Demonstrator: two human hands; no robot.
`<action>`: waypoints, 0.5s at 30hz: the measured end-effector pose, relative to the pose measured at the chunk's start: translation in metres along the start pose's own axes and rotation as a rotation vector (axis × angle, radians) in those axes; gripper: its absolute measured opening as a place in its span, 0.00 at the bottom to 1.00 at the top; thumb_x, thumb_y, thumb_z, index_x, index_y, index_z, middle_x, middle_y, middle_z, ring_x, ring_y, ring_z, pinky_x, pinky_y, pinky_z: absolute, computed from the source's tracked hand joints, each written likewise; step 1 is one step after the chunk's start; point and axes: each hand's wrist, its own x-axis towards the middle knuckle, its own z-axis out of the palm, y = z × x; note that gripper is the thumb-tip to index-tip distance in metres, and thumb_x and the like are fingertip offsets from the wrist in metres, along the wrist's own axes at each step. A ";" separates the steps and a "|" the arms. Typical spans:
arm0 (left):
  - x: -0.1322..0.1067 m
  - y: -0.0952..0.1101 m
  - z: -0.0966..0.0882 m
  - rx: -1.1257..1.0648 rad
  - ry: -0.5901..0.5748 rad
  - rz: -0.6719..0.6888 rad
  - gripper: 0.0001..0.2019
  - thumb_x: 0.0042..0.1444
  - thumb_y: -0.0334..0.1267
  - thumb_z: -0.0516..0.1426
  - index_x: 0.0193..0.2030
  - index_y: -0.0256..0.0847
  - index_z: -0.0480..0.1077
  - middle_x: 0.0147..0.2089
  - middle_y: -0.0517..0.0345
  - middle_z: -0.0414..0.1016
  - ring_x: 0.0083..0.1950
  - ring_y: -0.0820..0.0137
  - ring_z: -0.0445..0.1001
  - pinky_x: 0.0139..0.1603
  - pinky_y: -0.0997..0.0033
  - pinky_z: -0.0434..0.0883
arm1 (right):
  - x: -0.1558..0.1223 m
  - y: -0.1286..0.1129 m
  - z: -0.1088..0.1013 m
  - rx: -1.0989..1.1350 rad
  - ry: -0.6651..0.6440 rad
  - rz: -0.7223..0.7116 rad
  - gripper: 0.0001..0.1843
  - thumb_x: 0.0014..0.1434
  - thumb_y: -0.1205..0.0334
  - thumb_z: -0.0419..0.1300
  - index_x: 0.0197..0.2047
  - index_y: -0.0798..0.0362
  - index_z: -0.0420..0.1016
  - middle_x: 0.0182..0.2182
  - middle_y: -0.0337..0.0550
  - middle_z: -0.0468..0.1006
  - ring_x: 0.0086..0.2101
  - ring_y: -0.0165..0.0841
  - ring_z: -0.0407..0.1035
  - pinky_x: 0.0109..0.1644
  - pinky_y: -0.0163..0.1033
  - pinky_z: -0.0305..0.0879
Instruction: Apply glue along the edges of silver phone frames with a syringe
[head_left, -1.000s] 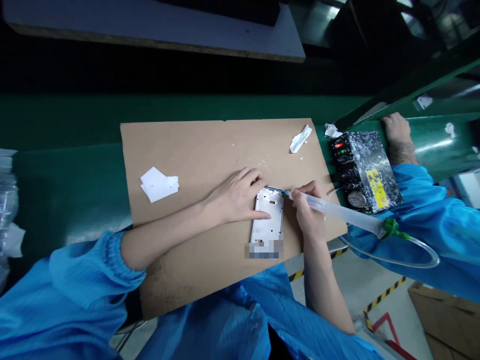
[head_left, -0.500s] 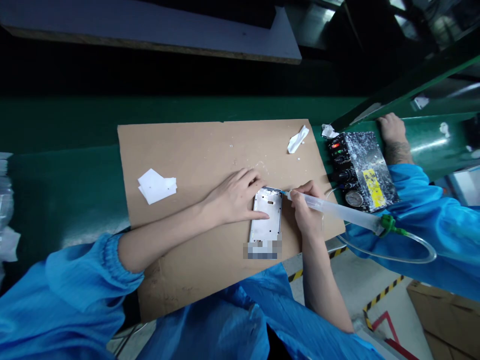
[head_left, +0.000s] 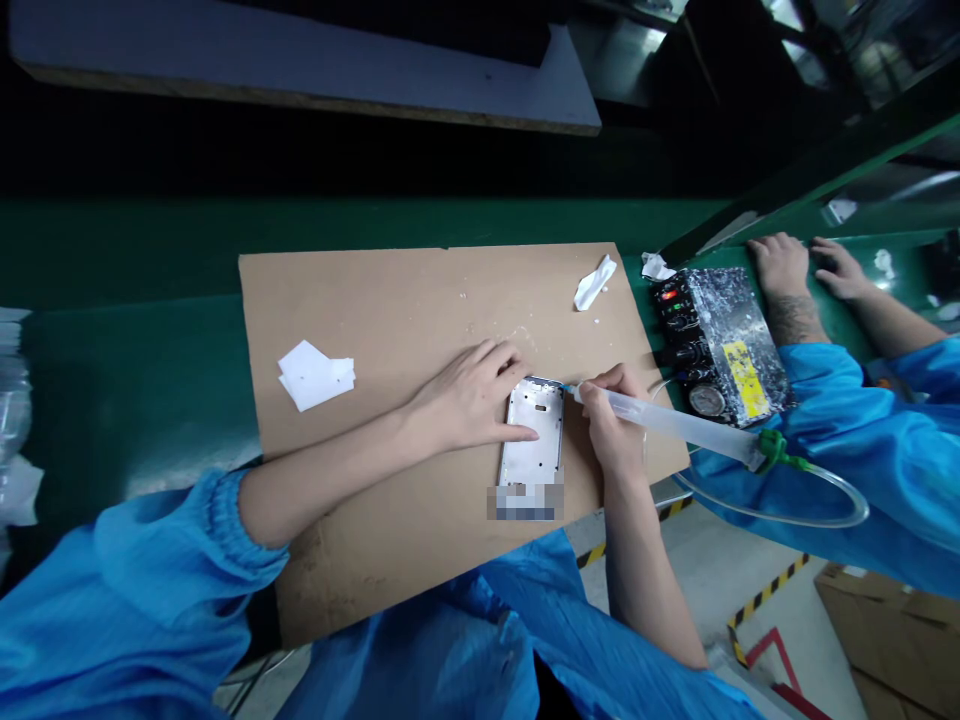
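Shiny blue smock [head_left: 135, 590] with elastic cuffs [head_left: 238, 525] — left hand [head_left: 469, 395], right hand [head_left: 611, 420] both bare

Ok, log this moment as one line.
left hand: on silver metal phone frame | right hand: clear plastic syringe, tip at frame edge

Of the person's two hands, the left hand [head_left: 469, 395] covers one phone frame [head_left: 534, 440], and the right hand [head_left: 615, 420] grips one syringe [head_left: 660, 418] with one hose [head_left: 795, 500]. Beyond the right hand are one control box [head_left: 720, 345], two co-worker hands [head_left: 780, 265] and two tissues [head_left: 595, 282]. Left of the left hand lies one paper stack [head_left: 315, 375].
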 end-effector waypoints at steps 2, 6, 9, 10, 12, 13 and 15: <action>0.000 0.000 0.000 -0.003 0.000 -0.002 0.38 0.67 0.68 0.73 0.69 0.39 0.78 0.64 0.40 0.80 0.66 0.47 0.78 0.70 0.46 0.78 | 0.000 0.001 0.000 0.007 -0.005 -0.004 0.15 0.63 0.49 0.70 0.32 0.44 0.70 0.24 0.32 0.73 0.27 0.35 0.66 0.34 0.42 0.63; 0.000 -0.001 0.000 0.002 -0.003 -0.002 0.38 0.67 0.68 0.72 0.68 0.39 0.78 0.64 0.40 0.80 0.66 0.47 0.78 0.71 0.47 0.78 | -0.001 0.002 -0.002 -0.020 -0.008 -0.008 0.15 0.65 0.50 0.70 0.33 0.44 0.70 0.25 0.32 0.73 0.28 0.36 0.67 0.35 0.43 0.63; 0.000 -0.001 -0.001 0.002 -0.003 0.000 0.38 0.66 0.67 0.73 0.68 0.38 0.78 0.64 0.40 0.80 0.67 0.47 0.78 0.71 0.47 0.78 | -0.001 0.003 -0.002 -0.030 -0.018 -0.006 0.15 0.65 0.50 0.70 0.34 0.44 0.70 0.25 0.31 0.74 0.28 0.36 0.66 0.36 0.43 0.63; 0.000 -0.001 -0.001 -0.002 -0.002 0.000 0.38 0.66 0.67 0.73 0.68 0.38 0.78 0.64 0.40 0.80 0.66 0.47 0.78 0.71 0.47 0.78 | -0.001 0.002 -0.002 -0.022 -0.018 -0.005 0.15 0.65 0.50 0.70 0.33 0.44 0.70 0.25 0.31 0.74 0.28 0.36 0.66 0.36 0.43 0.62; 0.000 0.000 -0.001 -0.009 -0.002 -0.002 0.37 0.67 0.67 0.73 0.68 0.39 0.78 0.64 0.40 0.80 0.67 0.47 0.78 0.71 0.46 0.78 | -0.001 0.002 -0.002 -0.004 -0.009 -0.005 0.15 0.64 0.50 0.70 0.33 0.44 0.71 0.25 0.31 0.74 0.28 0.35 0.66 0.36 0.43 0.62; 0.000 0.000 -0.001 -0.012 -0.004 -0.004 0.37 0.67 0.67 0.73 0.68 0.39 0.78 0.64 0.40 0.80 0.67 0.47 0.78 0.71 0.46 0.78 | -0.001 0.002 -0.001 0.000 -0.004 -0.005 0.14 0.64 0.51 0.70 0.32 0.44 0.71 0.24 0.31 0.74 0.28 0.35 0.66 0.36 0.43 0.62; 0.000 0.000 -0.001 -0.014 -0.011 -0.007 0.38 0.67 0.67 0.73 0.68 0.37 0.78 0.64 0.40 0.80 0.67 0.47 0.78 0.71 0.46 0.78 | 0.000 0.003 -0.001 0.000 -0.001 -0.011 0.15 0.63 0.51 0.70 0.32 0.44 0.70 0.24 0.31 0.73 0.28 0.35 0.65 0.36 0.43 0.62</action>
